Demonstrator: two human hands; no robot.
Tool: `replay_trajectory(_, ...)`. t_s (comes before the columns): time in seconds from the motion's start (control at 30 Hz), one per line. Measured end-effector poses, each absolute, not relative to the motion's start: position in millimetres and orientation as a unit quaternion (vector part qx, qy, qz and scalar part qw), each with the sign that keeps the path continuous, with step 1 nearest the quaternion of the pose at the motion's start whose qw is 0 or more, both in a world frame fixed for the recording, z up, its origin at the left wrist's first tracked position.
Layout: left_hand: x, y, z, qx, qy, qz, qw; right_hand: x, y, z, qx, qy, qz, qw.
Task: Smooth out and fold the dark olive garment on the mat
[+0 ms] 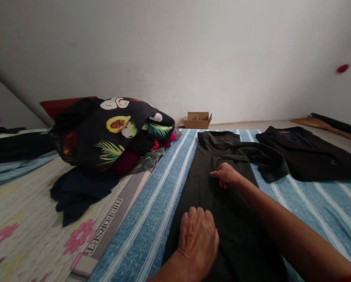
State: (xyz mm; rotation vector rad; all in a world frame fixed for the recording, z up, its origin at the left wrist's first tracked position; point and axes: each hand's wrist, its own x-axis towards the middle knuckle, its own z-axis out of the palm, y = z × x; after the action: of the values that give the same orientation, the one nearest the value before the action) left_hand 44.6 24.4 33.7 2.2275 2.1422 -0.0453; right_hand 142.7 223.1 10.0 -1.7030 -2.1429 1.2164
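Observation:
A dark olive garment (222, 203) lies lengthwise on a blue striped sheet (154, 207). My left hand (197, 237) rests flat on its near part, fingers stretched forward and slightly apart. Farther up, my right hand (226, 175) presses on the garment's middle with fingers curled down onto the cloth; I cannot make out whether it pinches a fold. The garment's top end, with a sleeve (266, 162) folded across to the right, lies beyond the right hand.
A heap of clothes topped by a black fruit-print cloth (111, 133) sits at the left on a floral mat (31, 227). Another dark garment (310, 152) lies at the right. A small open cardboard box (197, 119) stands by the white wall.

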Motion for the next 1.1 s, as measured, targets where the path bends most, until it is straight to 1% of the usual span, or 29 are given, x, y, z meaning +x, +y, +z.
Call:
replay_trajectory(0.13,37,27,36,0.721,0.688,-0.044,0.076,128,227,0,-0.579,-0.683,0.438,0.079)
replay_trajectory(0.27,34,34,48,0.732,0.67,-0.045,0.111,128,226,-3,-0.59,-0.663,0.447,0.11)
replay_trajectory(0.4,33,34,51,0.751,0.65,-0.024,0.113,137,225,-1,-0.597,-0.654,0.443,0.143)
replay_trajectory(0.63,35,33,37,0.761,0.638,-0.018,0.116,142,225,-9,-0.6,-0.66,0.429,0.142)
replay_trajectory(0.8,26,40,42,0.776,0.617,-0.02,0.132,143,225,-10,-0.604,-0.662,0.419,0.143)
replay_trajectory(0.87,16,51,46,0.778,0.616,0.005,0.124,143,224,-10,-0.606,-0.663,0.415,0.142)
replay_trajectory(1.0,-3,83,34,0.755,0.65,0.079,0.037,143,223,-9,-0.612,-0.668,0.4,0.139)
replay_trajectory(1.1,-8,99,10,0.755,0.651,0.054,0.055,143,223,-9,-0.624,-0.671,0.377,0.135)
